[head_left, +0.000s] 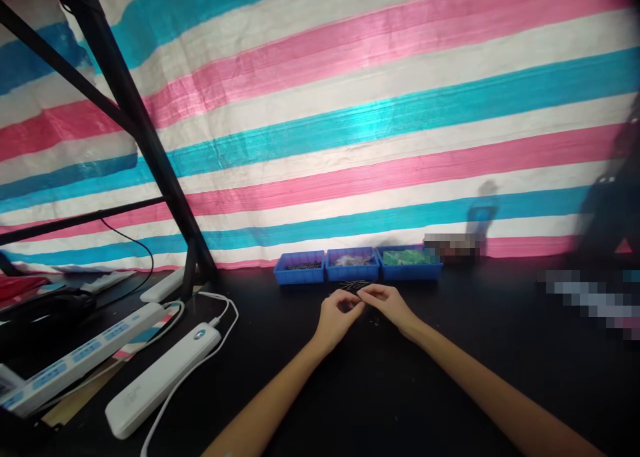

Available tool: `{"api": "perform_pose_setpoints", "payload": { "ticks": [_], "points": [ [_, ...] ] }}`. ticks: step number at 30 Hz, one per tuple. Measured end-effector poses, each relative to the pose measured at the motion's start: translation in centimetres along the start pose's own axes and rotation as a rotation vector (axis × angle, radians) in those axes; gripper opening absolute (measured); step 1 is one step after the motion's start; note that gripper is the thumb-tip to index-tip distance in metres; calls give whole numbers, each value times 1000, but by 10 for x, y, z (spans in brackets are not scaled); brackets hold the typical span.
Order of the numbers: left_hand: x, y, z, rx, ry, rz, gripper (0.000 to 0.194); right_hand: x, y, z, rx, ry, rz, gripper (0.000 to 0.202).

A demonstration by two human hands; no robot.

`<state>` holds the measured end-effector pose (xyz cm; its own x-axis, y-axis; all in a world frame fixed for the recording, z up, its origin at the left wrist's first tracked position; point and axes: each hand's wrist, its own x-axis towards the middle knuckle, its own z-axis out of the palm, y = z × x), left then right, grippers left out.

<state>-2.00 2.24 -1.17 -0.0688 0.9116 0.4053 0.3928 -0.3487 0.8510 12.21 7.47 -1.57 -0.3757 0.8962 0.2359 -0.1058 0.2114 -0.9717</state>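
My left hand [340, 318] and my right hand [391, 305] meet at the fingertips above the black table [400, 390]. The fingers of both are closed in a pinch, and whatever lies between them is too small to make out. Just beyond the fingertips is a little pile of thin dark pieces [353, 285], perhaps screws. Behind it stand three blue bins in a row: the left bin [300, 277] contains dark thin pieces, the middle bin [353, 274] clear-looking plastic, and the right bin [413, 272] green packets.
At left lie a white oblong device [165, 380] with a cable, a white power strip [85, 353] and a black headset-like object [55, 310]. A black metal frame [145, 150] rises there. Striped sheeting [350, 123] hangs behind the table. Blurred items sit at right.
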Motion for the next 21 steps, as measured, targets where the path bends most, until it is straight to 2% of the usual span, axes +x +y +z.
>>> {"api": "perform_pose_setpoints", "payload": {
  "ticks": [3, 6, 10, 14, 17, 21],
  "points": [
    [-1, 1, 1, 17, -43, -10, 20, 0, 0, -1, -11, -50, -2, 29],
    [0, 2, 1, -46, -48, -53, 17, 1, 2, -2, -7, 23, 36, 31],
    [2, 3, -1, -189, 23, -91, 15, 2, 5, -2, -2, 88, 72, 34],
    [7, 0, -4, -244, 108, -118, 18, 1, 5, -1, -25, 79, 63, 31],
    [16, -4, -14, -276, 189, -143, 23, 1, 5, -2, -62, 109, 60, 32],
    [31, -14, -43, -306, 334, -166, 31, 2, 5, -4, -52, 109, 58, 37]
  ]
}}
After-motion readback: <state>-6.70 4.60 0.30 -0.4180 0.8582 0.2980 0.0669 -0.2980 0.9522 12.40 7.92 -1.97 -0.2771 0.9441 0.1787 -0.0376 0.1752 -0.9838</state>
